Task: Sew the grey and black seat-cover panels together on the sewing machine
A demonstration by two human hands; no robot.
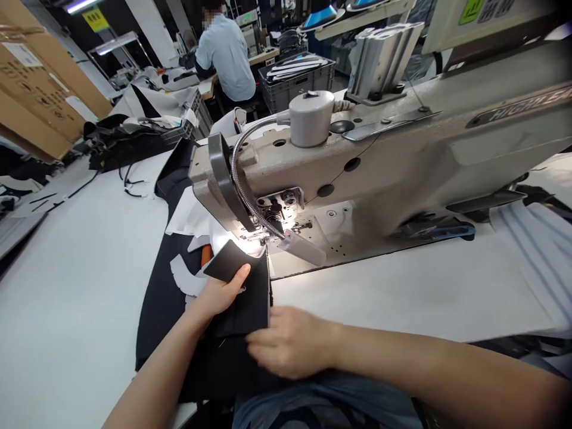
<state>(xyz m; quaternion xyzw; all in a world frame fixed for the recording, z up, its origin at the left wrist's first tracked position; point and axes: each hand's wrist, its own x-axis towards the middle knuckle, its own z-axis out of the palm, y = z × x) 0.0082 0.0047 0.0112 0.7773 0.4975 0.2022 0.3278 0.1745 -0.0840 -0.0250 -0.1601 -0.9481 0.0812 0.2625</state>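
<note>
A black fabric piece (243, 280) lies on the white table in front of the needle area (268, 235) of a large beige sewing machine (402, 143). My left hand (218, 295) rests on the piece's left side, thumb on top, fingers curled under its edge. My right hand (290, 342) lies on the lower right part of the black fabric, fingers stretched toward the left and slightly blurred. A gooseneck lamp (304, 247) lights the spot by the needle.
White cut pieces (190, 220) and more dark cloth (161, 298) lie left of the machine. Cardboard boxes (40, 89) stand at far left. A person in a light blue shirt (227, 53) sits at the back by a grey crate (297, 80).
</note>
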